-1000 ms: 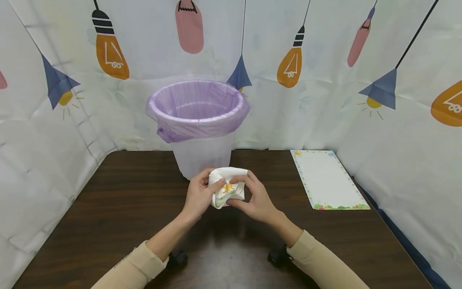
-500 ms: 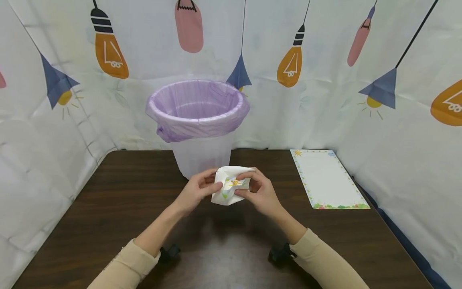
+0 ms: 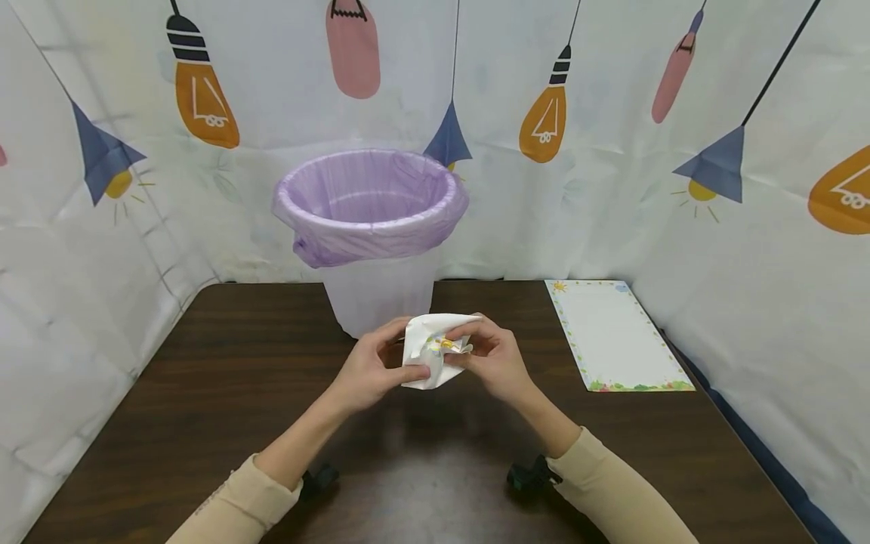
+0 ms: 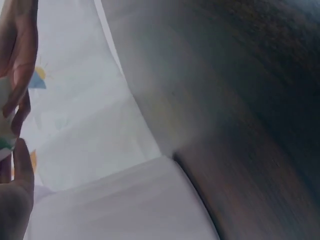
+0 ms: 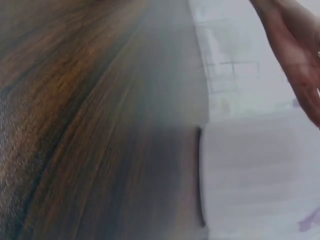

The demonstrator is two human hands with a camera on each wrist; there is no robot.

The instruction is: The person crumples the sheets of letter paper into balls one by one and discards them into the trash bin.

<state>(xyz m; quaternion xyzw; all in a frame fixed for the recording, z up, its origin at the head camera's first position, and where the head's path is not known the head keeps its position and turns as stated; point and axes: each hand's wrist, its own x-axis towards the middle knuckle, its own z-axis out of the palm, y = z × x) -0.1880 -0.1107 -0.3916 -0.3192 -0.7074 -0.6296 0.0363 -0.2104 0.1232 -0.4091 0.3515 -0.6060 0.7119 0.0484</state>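
Observation:
A folded, partly crumpled piece of white paper [image 3: 424, 366] with a yellow, blue and green print is held over the table, in front of the bin. My left hand [image 3: 374, 366] grips its left side, thumb on the near face and fingers behind. At the right side, my right hand [image 3: 496, 359] pinches the paper between thumb and fingers, where it creases inward. Both hands and a sliver of the paper [image 4: 6, 120] appear at the left wrist view's left edge. The right wrist view catches only part of a hand [image 5: 295, 55], with no paper visible.
A translucent white bin [image 3: 381, 287] lined with a purple bag [image 3: 374, 242] stands behind the hands. On the right of the dark wooden table [image 3: 258, 363] lies a flat white sheet [image 3: 618, 336] with a decorated border. A printed curtain surrounds the table.
The paper has shifted slightly right and looks more creased in the middle. My left thumb has moved lower on it, and my right fingers press its right side inward.

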